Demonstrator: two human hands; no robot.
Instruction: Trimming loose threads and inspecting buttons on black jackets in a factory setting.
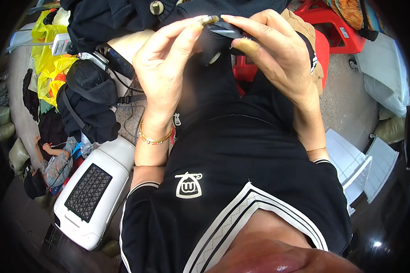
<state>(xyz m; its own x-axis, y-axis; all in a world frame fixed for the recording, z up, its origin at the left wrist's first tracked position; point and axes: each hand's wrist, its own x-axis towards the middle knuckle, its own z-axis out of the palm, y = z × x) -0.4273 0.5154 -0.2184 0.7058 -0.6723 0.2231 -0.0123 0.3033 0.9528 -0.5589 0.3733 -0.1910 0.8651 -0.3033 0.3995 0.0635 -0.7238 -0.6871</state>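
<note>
Head view: left hand (164,63) and right hand (271,54) raised close together at far centre, both pinching black fabric (214,41) — fingertips closed on it. Small grey metal tool (227,32), prob. snips or tweezers, nipped betw. right thumb and fingers, tip at the fabric. Gold bangle (154,139) on left wrist. Black garment w/ button (156,7) piled far left. White appliance w/ black grille (89,193) near left. Red plastic stool (335,25) far right — behind right hand. Yellow bags (50,68) far left.
</note>
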